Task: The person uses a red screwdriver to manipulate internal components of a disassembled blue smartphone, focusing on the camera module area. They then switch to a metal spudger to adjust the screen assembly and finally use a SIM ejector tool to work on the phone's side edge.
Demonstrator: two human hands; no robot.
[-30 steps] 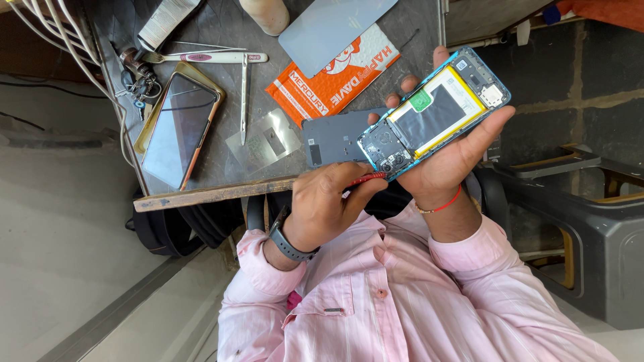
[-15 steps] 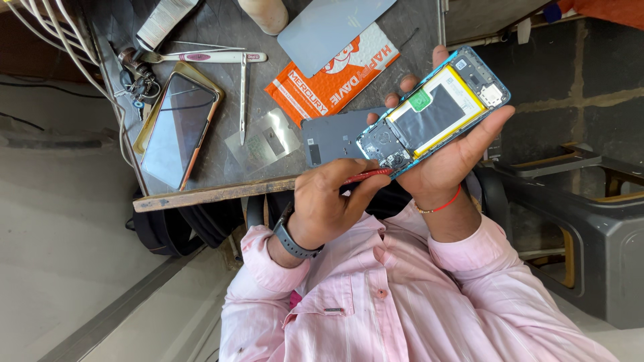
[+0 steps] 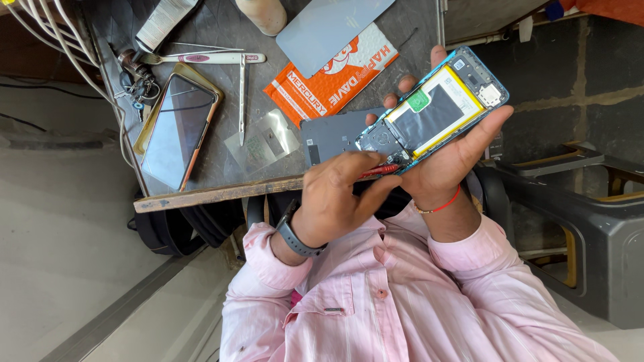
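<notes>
Between your hands, the opened smartphone (image 3: 433,110) shows its back cover already off; left hand (image 3: 339,194) pinches a red-handled tool (image 3: 377,171) at its circuit board, right hand (image 3: 449,157) cradling it.

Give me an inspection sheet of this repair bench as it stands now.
Surface: grey table top with a worn wooden front edge.
Job's things: opened smartphone, back off, battery exposed; red-handled tool at its lower end.
Clutter: cased phone, tweezers, orange packet, dark back cover, pale grey panel, clear film.
Grippers: left hand pinches the tool; right hand cradles the smartphone.
Cables: white cables hang off the table's far left corner.
Surroundings: black bag under the table; grey plastic seat to the right.
</notes>
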